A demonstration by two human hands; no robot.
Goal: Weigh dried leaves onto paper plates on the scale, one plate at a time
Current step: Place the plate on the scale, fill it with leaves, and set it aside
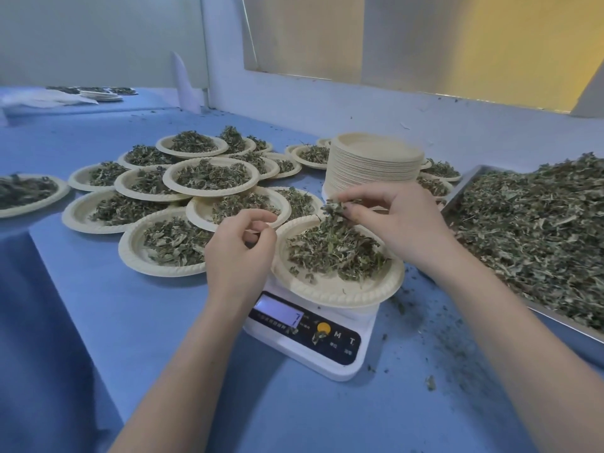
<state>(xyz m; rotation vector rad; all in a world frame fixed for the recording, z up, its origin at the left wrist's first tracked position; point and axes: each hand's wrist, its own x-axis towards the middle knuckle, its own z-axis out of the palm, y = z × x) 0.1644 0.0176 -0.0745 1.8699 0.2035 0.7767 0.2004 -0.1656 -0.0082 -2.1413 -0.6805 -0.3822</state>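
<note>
A white digital scale [327,348] stands on the blue table, its display lit. On it rests a cream paper plate [330,294] heaped with dried green leaves [333,250]. My right hand [398,220] hovers over the plate's far side and pinches a small bunch of leaves between thumb and fingers. My left hand [242,250] is just left of the plate with its fingers curled, thumb meeting the fingertips; whether it holds any leaf I cannot tell.
A metal tray [457,194] piled with loose dried leaves [536,220] lies at the right. A tall stack of empty plates [376,165] stands behind the scale. Several filled plates [209,174] crowd the left and back. Leaf crumbs litter the table near the scale.
</note>
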